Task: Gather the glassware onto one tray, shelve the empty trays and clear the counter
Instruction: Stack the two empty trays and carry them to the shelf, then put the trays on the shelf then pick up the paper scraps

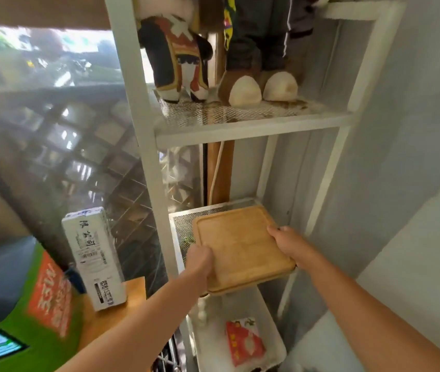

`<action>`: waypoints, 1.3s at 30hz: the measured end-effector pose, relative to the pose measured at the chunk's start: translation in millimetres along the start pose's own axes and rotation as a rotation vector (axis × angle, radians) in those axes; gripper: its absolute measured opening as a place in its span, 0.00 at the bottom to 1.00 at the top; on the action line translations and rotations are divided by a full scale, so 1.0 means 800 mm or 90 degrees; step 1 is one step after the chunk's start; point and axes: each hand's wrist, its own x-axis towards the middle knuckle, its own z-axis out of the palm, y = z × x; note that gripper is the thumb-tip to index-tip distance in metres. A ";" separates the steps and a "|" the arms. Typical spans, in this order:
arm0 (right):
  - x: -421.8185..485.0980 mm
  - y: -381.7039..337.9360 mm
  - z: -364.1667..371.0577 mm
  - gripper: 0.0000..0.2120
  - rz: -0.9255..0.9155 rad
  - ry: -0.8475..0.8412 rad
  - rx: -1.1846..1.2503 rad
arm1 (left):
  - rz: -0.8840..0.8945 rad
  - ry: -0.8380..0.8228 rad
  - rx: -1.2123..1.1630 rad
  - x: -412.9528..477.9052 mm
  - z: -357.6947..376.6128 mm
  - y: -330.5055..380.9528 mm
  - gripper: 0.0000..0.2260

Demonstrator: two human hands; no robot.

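Note:
A square wooden tray (240, 245) with nothing on it lies partly on the middle mesh shelf (186, 221) of a white metal rack, its near edge overhanging the front. A second tray edge shows just beneath it. My left hand (200, 260) grips the tray's near-left edge. My right hand (288, 237) holds its right edge, fingers on top. No glassware is in view.
The upper shelf (251, 130) carries plush figures (181, 57). The lower shelf holds a red packet (244, 342) and a small white object. Left of the rack stand a white carton (95, 259) on a wooden counter (111, 315) and a green box (41, 312). A wall closes the right side.

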 end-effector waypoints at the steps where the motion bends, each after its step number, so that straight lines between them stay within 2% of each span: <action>1: 0.014 -0.003 0.005 0.24 -0.011 0.002 -0.020 | 0.002 0.010 0.015 0.008 0.002 0.002 0.14; 7: 0.075 -0.003 0.028 0.21 -0.054 0.028 -0.103 | 0.052 0.059 0.099 0.042 0.008 0.012 0.07; 12: 0.089 0.008 0.034 0.24 -0.078 0.068 -0.093 | 0.063 0.104 0.141 0.054 0.020 0.010 0.10; 17: 0.092 0.021 0.035 0.23 -0.122 0.092 -0.111 | 0.090 0.123 0.191 0.057 0.027 0.001 0.02; 23: 0.091 0.030 0.040 0.17 -0.161 0.108 -0.195 | 0.146 0.143 0.185 0.057 0.027 -0.012 0.05; 26: 0.088 0.031 0.037 0.14 -0.182 0.112 -0.201 | 0.165 0.127 0.156 0.051 0.026 -0.018 0.10; 29: 0.073 0.023 0.035 0.18 -0.174 0.107 -0.190 | 0.183 0.106 0.147 0.040 0.022 -0.022 0.10; 32: 0.042 0.018 0.039 0.20 -0.180 0.166 -0.192 | 0.189 0.071 0.135 0.025 0.006 -0.023 0.07; 36: -0.030 0.017 0.059 0.07 -0.268 0.236 -0.142 | 0.271 -0.004 0.230 -0.015 -0.018 -0.023 0.20; 39: -0.093 0.020 0.087 0.14 -0.301 0.227 -0.134 | 0.359 -0.103 0.342 -0.059 -0.041 -0.032 0.21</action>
